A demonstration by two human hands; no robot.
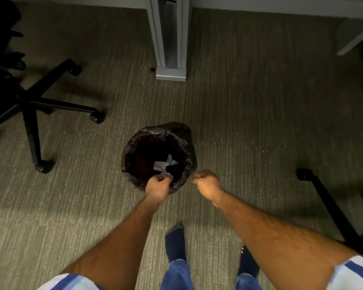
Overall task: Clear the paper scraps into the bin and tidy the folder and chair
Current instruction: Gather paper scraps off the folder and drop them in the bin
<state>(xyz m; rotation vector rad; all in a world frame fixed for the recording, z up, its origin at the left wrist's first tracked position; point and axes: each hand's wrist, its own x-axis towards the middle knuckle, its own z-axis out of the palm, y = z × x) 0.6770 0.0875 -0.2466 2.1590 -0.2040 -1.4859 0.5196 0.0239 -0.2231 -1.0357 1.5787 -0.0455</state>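
Left hand (158, 186) fingers are curled over the bin (189, 147) rim at 6 o'clock; contents cannot be determined. Right hand (205, 182) is fisted outside at 4 o'clock. Paper scraps (166, 163) lie inside. Risk: a release beyond the rim drops scraps onto the carpet (260, 122).

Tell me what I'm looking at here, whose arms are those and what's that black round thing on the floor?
The camera sits on a person's head and looks down, so the arms are their own. The black round thing is a bin with a dark bag inside, standing on carpet. White paper scraps already lie in it. The left hand is closed over the bin's near edge, perhaps dropping a scrap. The right hand is closed just beside the bin; I cannot tell what it holds. A black office chair on wheels stands to the left, and a grey desk leg behind.
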